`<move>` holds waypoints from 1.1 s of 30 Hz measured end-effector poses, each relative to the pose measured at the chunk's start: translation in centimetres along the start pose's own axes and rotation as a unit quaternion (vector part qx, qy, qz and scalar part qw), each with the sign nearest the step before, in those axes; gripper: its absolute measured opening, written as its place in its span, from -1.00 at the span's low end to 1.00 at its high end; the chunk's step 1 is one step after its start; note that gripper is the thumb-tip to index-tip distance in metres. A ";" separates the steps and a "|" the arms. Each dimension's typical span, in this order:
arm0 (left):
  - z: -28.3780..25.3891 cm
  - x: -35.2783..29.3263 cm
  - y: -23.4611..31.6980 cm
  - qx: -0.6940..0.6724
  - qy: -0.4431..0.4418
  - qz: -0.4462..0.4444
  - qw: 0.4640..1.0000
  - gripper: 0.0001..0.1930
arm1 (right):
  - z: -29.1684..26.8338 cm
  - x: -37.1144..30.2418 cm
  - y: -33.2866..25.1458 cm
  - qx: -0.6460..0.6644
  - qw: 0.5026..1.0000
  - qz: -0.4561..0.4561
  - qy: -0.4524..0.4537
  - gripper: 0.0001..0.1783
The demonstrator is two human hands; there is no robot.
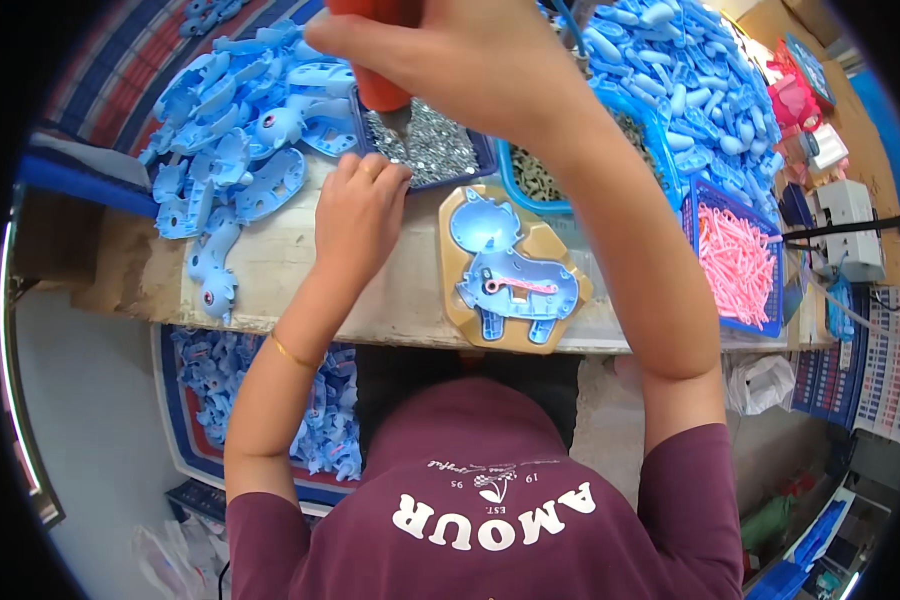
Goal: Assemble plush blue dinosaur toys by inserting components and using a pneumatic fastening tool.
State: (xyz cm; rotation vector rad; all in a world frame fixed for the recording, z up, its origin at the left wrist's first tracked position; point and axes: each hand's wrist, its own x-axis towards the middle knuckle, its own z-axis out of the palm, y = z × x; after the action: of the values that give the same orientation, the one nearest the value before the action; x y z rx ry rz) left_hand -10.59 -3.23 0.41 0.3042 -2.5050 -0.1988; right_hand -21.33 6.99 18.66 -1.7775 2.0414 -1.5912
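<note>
My right hand (480, 65) is wrapped round a red electric screwdriver (382, 92), its tip pointing down over a dark blue tray (487, 160) of small silver screws (435, 150). At the tray's near left edge my left hand (358, 215) is closed, fingertips just below the driver tip; what they pinch, if anything, is too small to make out. Nearer me, a tan fixture block (565, 240) cradles a light blue animal-shaped toy half-shell (540, 270), inner side up. A pink strip-like part (525, 287) lies across the shell's body.
Blue shell halves (210, 120) are heaped at left, one toy body (213, 275) near the edge. At right stand a light blue bin (530, 205) of small dark parts, a pile of blue pieces (710, 85) and a basket of pink parts (735, 260). Below left, a container holds more blue pieces (320, 420).
</note>
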 end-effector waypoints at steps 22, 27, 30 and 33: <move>3.2 4.5 -3.0 0.077 -0.131 0.023 0.988 -0.88 | -4.4 -2.1 8.4 0.192 0.969 0.073 -0.138 -0.44; 3.4 4.4 -3.1 0.004 -0.083 0.048 0.995 -0.84 | -4.9 -2.5 8.2 0.178 0.966 0.073 -0.171 -0.51; 3.1 6.1 -3.9 0.049 -0.249 0.049 0.966 -0.79 | -4.1 -2.8 8.2 0.216 0.962 0.075 -0.149 -0.56; 2.8 6.4 -3.9 0.065 -0.258 0.069 0.961 -0.82 | -3.9 -3.3 8.6 0.252 0.955 0.077 -0.133 -0.60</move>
State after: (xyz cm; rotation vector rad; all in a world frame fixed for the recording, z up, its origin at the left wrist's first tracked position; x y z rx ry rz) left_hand -16.67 -8.48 0.82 0.1385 -3.0525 -0.0595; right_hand -28.77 10.63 13.00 -1.5047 1.4475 -1.5433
